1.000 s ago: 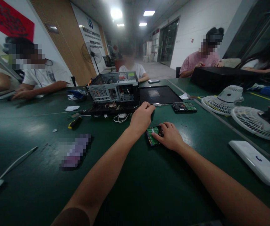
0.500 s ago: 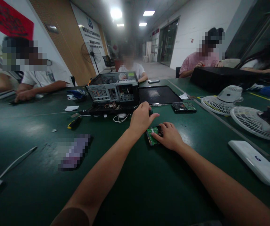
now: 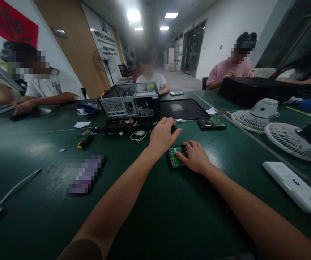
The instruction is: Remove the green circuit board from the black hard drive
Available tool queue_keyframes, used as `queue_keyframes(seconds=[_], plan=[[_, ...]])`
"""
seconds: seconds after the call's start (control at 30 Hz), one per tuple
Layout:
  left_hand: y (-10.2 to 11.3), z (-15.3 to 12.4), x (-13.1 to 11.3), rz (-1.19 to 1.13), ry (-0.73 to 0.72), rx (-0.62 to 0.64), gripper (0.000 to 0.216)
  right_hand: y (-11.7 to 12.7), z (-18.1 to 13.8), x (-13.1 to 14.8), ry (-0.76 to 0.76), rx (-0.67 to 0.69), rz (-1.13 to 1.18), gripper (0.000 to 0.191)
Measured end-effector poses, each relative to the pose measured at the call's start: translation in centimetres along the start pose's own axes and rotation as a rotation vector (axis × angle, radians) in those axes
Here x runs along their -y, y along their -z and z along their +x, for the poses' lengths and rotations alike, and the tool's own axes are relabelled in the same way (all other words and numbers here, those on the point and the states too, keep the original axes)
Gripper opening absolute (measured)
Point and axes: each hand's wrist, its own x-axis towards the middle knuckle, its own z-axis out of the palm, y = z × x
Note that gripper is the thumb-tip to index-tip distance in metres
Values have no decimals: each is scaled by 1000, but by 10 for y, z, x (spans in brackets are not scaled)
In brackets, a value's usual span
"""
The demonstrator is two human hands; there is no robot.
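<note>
A hard drive (image 3: 174, 159) lies on the green table with its green circuit board facing up. My right hand (image 3: 195, 157) grips it from the right, the thumb on the board and the fingers over the far side, hiding part of it. Just beyond the drive's left corner, my left hand (image 3: 163, 136) is closed around the dark handle of what looks like a screwdriver (image 3: 173, 128). The shaft and tip of that tool are hidden from me. A second hard drive (image 3: 212, 124) lies farther back on the right, apart from both hands.
An opened computer case (image 3: 131, 106) stands ahead, beside a black panel (image 3: 184, 109). On the left lie a yellow-black screwdriver (image 3: 85, 141) and a blurred purple phone-shaped object (image 3: 86, 175). White fan parts (image 3: 253, 119) and a white casing (image 3: 293, 186) occupy the right. Several people sit around the table.
My left thumb has shifted slightly to the left, closer to the dark handle. My right hand and the hard drive under it stay in place.
</note>
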Motion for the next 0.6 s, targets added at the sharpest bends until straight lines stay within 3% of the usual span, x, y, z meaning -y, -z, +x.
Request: queue_keyframes(seconds=[0.33,0.6], plan=[[2,1,0,23,-64,24,11,0,1,1,-12,5,-18,59],[2,0,-2,-8,-111,45,14,2,1,1,2,7,-24,66]])
